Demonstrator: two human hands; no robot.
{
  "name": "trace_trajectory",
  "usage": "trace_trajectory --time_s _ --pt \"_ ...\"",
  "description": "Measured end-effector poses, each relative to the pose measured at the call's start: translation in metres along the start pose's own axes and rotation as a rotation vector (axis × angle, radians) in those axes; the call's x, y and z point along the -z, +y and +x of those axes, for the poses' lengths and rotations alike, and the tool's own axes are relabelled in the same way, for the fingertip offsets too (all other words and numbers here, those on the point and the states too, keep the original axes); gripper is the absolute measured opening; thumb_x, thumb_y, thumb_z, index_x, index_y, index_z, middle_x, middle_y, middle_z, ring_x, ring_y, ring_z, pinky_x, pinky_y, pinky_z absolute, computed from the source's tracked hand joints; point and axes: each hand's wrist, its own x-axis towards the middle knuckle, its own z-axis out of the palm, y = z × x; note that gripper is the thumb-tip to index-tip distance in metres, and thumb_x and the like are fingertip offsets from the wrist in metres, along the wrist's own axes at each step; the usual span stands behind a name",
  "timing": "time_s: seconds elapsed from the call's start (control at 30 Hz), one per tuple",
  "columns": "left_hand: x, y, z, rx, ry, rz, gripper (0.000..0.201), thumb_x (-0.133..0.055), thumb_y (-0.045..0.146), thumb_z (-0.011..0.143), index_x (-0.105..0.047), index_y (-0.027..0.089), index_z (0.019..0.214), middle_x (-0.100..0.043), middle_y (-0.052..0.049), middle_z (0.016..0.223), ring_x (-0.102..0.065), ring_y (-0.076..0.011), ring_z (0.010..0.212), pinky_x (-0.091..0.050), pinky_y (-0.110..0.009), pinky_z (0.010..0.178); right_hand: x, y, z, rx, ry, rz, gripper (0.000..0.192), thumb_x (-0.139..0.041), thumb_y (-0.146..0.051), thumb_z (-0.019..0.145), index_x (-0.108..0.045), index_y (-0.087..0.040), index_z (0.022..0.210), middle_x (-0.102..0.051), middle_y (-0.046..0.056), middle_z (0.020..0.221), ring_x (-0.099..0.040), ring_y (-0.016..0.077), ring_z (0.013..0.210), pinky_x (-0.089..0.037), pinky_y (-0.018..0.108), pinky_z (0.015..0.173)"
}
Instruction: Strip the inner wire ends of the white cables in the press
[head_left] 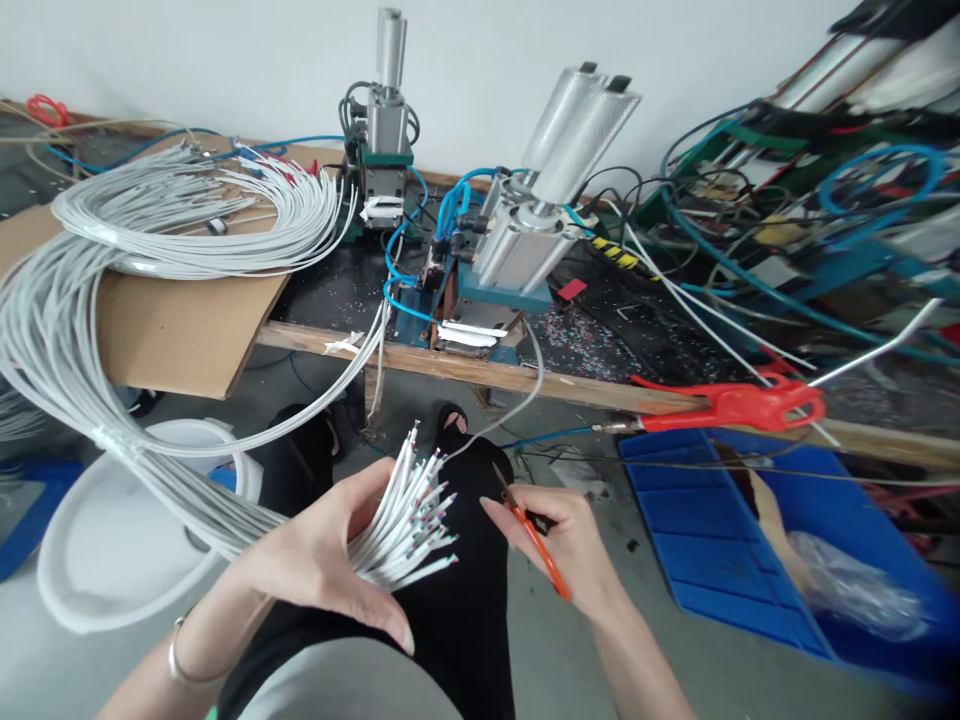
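Observation:
My left hand (315,560) is wrapped round a thick bundle of white cables (409,520) just above my lap. Their cut ends fan out to the right, with small coloured wire tips showing. From the hand the bundle runs back up to the left, onto the bench. In my right hand (562,535) is a small pair of orange-handled scissors (536,545), its dark blades pointing up and left. A gap separates the scissors from the cable ends.
Coiled cables (210,215) lie on cardboard (187,330) at the bench's left. Two pneumatic machines (517,250) with blue hoses stand behind the wooden edge. A red air gun (750,402) overhangs a blue crate (690,530) at right. A white bucket (67,560) stands left.

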Motion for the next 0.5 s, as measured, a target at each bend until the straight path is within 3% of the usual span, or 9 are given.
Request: trace_trajectory --time_s 0.17,0.5 --pt "-0.0061 0.0 -0.0026 0.005 0.095 0.149 0.084 -0.095 0.011 0.063 -0.06 0.02 0.139 -0.067 -0.009 0.13 -0.06 -0.0301 0.121 -0.046 -0.038 0.103 -0.0017 0.0033 -0.0008 -0.032 -0.006 0.026 0.06 -0.062 -0.048 0.094 -0.026 -0.022 0.054 -0.021 -0.005 0.056 -0.019 0.0109 0.053 -0.016 0.029 0.048" --pt "-0.0109 0.0058 -0.0012 0.004 0.154 0.317 0.078 -0.094 0.017 0.066 -0.06 0.021 0.136 -0.067 -0.006 0.126 -0.058 -0.0293 0.12 -0.044 -0.035 0.104 -0.0081 0.0093 -0.0067 -0.071 -0.003 0.088 0.058 -0.063 -0.044 0.094 -0.041 -0.019 0.047 -0.035 -0.004 0.047 -0.029 0.0091 0.047 -0.02 0.028 0.048"
